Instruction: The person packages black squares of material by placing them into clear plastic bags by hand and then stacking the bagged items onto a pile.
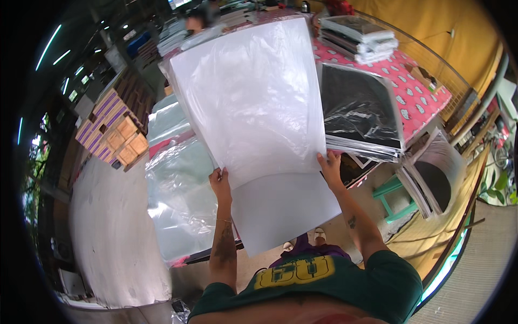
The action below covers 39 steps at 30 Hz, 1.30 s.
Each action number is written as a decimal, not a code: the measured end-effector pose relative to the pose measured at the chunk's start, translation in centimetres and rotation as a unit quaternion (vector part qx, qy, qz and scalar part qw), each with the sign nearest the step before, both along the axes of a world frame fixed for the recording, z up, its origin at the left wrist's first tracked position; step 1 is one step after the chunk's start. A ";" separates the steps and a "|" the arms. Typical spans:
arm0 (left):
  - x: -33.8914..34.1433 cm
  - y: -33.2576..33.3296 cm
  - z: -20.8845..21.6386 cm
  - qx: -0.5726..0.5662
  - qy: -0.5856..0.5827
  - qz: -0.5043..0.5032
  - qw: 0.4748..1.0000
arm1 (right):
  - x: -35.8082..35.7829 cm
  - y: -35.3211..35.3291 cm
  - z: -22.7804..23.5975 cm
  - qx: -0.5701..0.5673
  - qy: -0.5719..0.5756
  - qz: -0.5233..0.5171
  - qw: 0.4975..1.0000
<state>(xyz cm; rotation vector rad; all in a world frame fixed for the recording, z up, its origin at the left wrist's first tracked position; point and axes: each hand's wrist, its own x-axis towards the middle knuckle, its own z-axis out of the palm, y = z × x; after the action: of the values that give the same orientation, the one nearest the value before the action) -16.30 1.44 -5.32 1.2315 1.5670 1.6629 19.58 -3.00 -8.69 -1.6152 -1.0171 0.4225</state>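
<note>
A large clear plastic sleeve lies over the table in front of me, with a white sheet inside it. Toward my body, a bare greyish-white part of the sheet sticks out past the sleeve's curved open edge. My left hand is closed on the left edge near that opening, thumb on top. On the opposite edge, my right hand pinches the sleeve and sheet, fingers partly hidden beneath. Whether each hand grips both layers or only the plastic, I cannot tell.
Right of the sleeve lies a stack of black plastic-wrapped sheets on a pink patterned tablecloth. Clear-wrapped sheets lie to the left. A green stool bears more wrapped sheets. Boxes are stacked far left; a person is beyond the table.
</note>
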 end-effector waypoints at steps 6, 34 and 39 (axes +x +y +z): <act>13.3 4.5 8.2 0.017 -0.005 -0.281 0.960 | 16.1 -0.5 7.1 0.096 0.172 -0.017 0.980; -14.8 -11.0 3.0 -0.128 0.512 0.088 0.845 | -9.5 -4.9 5.9 -0.053 0.017 0.382 0.923; -3.1 -13.2 9.4 0.051 0.242 -0.105 0.963 | -21.4 -6.2 5.2 -0.204 0.456 0.533 0.683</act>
<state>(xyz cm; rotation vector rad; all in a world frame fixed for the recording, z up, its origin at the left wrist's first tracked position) -19.36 -11.74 4.06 1.8974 1.5582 1.3853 -1.83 -9.22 -3.46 -0.7024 -0.9576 2.1328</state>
